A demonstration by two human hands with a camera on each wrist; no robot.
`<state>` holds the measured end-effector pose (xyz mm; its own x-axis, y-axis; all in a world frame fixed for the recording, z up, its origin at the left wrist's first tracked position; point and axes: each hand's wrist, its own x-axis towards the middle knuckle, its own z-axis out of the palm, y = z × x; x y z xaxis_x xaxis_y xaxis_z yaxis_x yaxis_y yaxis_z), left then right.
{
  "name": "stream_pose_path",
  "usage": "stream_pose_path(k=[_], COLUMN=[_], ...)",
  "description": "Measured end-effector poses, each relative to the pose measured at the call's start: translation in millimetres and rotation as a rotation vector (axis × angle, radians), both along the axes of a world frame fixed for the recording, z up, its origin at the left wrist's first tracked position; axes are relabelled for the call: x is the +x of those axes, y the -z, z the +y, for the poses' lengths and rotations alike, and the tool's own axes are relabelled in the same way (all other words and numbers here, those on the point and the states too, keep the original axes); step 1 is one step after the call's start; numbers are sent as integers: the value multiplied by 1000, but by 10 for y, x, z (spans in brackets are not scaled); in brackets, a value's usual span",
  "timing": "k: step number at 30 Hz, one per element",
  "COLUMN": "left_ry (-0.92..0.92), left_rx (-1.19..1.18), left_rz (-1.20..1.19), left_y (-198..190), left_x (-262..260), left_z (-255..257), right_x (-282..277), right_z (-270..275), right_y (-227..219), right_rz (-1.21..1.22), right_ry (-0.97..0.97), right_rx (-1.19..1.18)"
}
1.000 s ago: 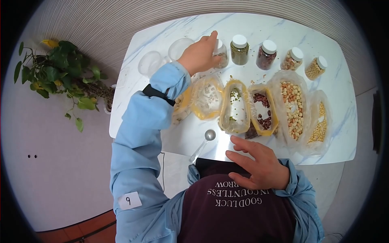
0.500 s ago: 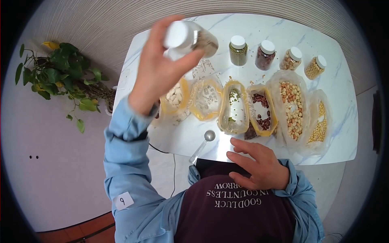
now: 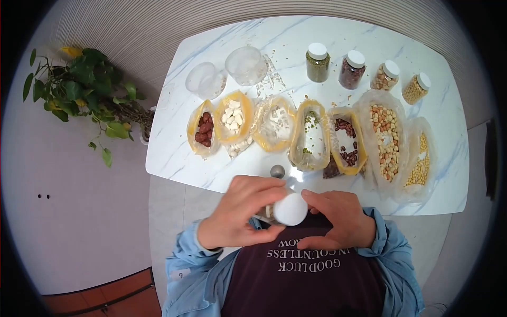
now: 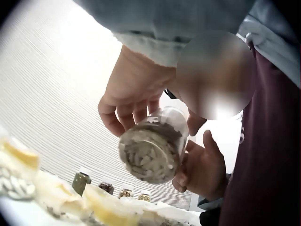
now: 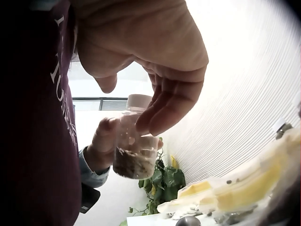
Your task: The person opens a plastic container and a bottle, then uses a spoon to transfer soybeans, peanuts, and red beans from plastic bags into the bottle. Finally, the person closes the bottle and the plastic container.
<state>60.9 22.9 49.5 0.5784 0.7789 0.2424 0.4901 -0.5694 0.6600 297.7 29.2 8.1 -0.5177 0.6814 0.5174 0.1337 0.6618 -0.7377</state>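
My left hand (image 3: 232,214) grips a clear jar (image 4: 148,160) with a white screw lid (image 3: 291,210), close in front of my chest at the table's near edge. Pale oblong bits lie in the jar, which shows tilted in the left wrist view. My right hand (image 3: 343,219) is beside the lid, its thumb and fingers spread loosely. In the right wrist view its fingers (image 5: 169,103) overlap the jar's upper part. A metal measuring spoon (image 3: 277,171) lies just beyond the hands, its handle hidden behind them.
Opened bags stand in a row, with red dates (image 3: 204,132), white pieces (image 3: 232,116), green beans, dark red beans (image 3: 348,153), peanuts (image 3: 385,137) and yellow beans (image 3: 420,164). Behind them are several lidded jars (image 3: 318,68) and two clear tubs (image 3: 245,66). A plant (image 3: 79,84) stands left.
My left hand has taken the white-lidded jar from the back row and brought it down to my chest beside the right hand. The right hand has stayed nearly in place.
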Motion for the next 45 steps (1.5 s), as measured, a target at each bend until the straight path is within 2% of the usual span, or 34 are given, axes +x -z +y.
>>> stream_pose_path(k=[3, 6, 10, 15, 22, 25, 27, 28, 30, 33, 35, 37, 40, 45], left_ry=[-11, 28, 51, -13, 46, 15, 143, 207, 276, 337, 333, 302, 286, 319], left_rx=[41, 10, -99, -60, -144, -214, -420, -523, -578, -680, -715, -714, -665, -934], left_rz=[12, -47, -213, -240, -243, -212, -289, -328, -354, -419, -452, -462, -443, -409], left_y=[211, 266, 346, 500, 511, 511, 483, 470, 448, 475, 497, 513, 538, 533], left_x=[149, 211, 304, 334, 308, 297, 262, 245, 213, 204, 209, 217, 229, 148], left_z=[-69, -52, -92, -135, -121, -144, -143, -140, -103, -77, -75, -96, -115, -85], right_x=[6, -23, 8, 66, 145, 149, 197, 193, 175, 192, 125, 119, 161, 171], right_z=[-19, -49, -60, -92, -91, -91, -85, -75, -66, -39, -40, -41, -32, -55], right_y=[-92, -40, 46, 35, 9, 85, 118, 111, 93, 114, 75, 45, 47, 73], right_rz=[-208, -179, -93, 4, -79, -94, -171, -119, -12, -18, 95, 99, -7, -42], right_ry=[0, 136, 167, 247, 165, 130, 52, 20, -39, -61, 51, 105, 80, 47], right_rx=[-65, -12, 24, 73, 72, 107, 161, 171, 188, 136, 76, 44, 36, 82])
